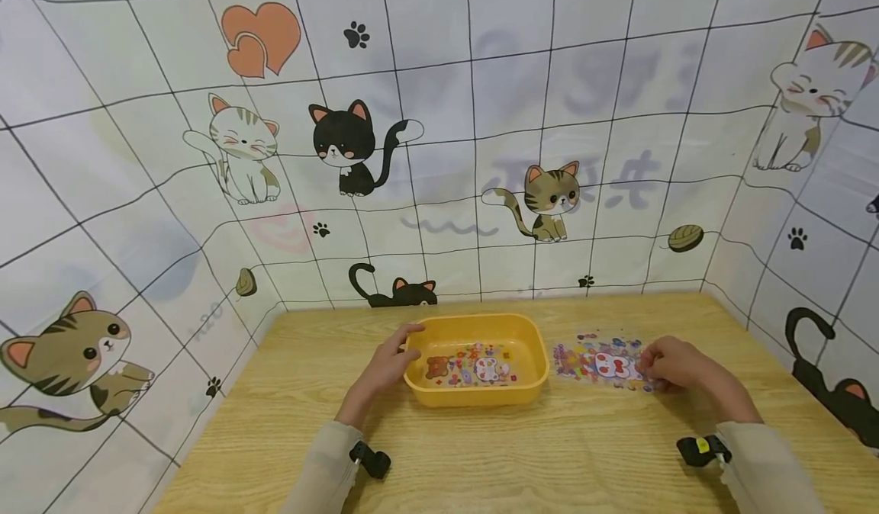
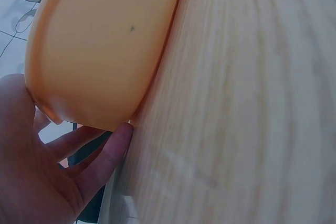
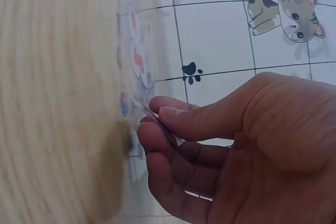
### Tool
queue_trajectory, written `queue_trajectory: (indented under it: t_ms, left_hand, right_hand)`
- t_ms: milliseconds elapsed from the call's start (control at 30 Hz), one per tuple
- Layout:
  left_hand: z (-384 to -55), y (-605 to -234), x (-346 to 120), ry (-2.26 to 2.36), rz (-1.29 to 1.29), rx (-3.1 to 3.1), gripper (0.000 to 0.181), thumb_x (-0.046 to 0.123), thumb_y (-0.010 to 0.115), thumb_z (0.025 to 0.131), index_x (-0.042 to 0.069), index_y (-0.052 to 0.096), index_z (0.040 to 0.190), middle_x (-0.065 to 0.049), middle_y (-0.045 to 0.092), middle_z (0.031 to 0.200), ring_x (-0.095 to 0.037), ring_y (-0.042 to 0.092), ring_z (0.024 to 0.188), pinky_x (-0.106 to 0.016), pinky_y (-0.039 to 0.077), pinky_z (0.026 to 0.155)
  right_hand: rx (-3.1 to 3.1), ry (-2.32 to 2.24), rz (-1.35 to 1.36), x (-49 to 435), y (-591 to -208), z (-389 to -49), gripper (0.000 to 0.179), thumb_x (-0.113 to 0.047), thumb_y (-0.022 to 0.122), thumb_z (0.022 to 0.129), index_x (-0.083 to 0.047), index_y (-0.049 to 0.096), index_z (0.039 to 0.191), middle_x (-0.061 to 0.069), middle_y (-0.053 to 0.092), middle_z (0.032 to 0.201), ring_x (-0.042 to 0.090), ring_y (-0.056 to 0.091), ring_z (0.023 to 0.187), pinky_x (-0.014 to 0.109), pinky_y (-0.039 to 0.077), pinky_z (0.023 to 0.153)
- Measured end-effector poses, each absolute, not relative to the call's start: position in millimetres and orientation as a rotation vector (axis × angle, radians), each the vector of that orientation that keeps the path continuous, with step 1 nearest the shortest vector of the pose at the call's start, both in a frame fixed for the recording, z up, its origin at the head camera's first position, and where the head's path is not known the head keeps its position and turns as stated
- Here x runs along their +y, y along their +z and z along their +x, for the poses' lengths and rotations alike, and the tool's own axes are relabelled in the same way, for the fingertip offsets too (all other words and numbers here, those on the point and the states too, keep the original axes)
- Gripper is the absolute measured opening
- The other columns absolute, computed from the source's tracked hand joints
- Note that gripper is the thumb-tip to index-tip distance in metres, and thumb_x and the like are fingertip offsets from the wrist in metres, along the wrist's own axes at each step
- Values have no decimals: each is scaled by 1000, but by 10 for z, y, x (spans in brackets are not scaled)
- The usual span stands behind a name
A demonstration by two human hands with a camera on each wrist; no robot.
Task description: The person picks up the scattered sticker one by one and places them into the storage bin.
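A yellow plastic basin (image 1: pixel 474 398) stands on the table, with a clear sheet of colourful stickers (image 1: pixel 486 367) lying in it, a bear and a white bunny-like figure among them. My left hand (image 1: pixel 391 359) holds the basin's left end, thumb over the rim; in the left wrist view its fingers (image 2: pixel 113 150) touch the outer wall near the base. To the right of the basin, a second clear sticker sheet (image 1: pixel 604 363) with a red-and-white character lies low over the table. My right hand (image 1: pixel 676 361) pinches its right edge between thumb and forefinger, seen close in the right wrist view.
The wooden table (image 1: pixel 481 453) meets a wall covering (image 1: pixel 439 155) with a grid and cartoon cats at its back. Similar covering rises on both sides. Black straps with small devices (image 1: pixel 369 459) sit on both wrists.
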State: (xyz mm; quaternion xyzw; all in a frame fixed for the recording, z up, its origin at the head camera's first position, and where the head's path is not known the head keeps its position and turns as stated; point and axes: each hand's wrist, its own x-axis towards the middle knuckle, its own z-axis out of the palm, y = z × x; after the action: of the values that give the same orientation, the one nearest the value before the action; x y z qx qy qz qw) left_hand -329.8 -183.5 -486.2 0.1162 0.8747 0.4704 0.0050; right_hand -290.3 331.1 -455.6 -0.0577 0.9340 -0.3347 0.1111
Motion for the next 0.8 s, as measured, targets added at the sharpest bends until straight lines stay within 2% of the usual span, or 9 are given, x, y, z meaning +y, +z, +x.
queue_trajectory:
  t_ms: [267, 500, 800]
  left_hand:
    - [-3294, -4865, -1842, 1493, 379, 2729, 45, 17, 57, 100, 24, 57, 144, -12, 48, 159, -39, 47, 144, -55, 49, 107]
    - [-3296, -4878, -1843, 1487, 374, 2731, 46, 17, 58, 99, 24, 57, 144, -13, 49, 158, -39, 50, 141, -55, 50, 104]
    - [-3290, -4872, -1842, 1491, 391, 2741, 46, 15, 57, 99, 22, 58, 144, -12, 49, 158, -39, 47, 144, -56, 46, 109]
  right_hand:
    - [2762, -1012, -252, 3335, -4454, -2881, 18, 3, 53, 92, 7, 67, 102, 7, 63, 75, 17, 56, 62, 32, 51, 55]
    - [2833, -990, -290, 3323, -4302, -2846, 20, 2, 54, 95, 13, 66, 107, 14, 69, 85, 20, 61, 68, 33, 54, 57]
    - [2862, -1020, -289, 3285, -4133, -2788, 25, 2, 54, 99, 15, 66, 117, 22, 71, 100, 18, 61, 71, 30, 53, 59]
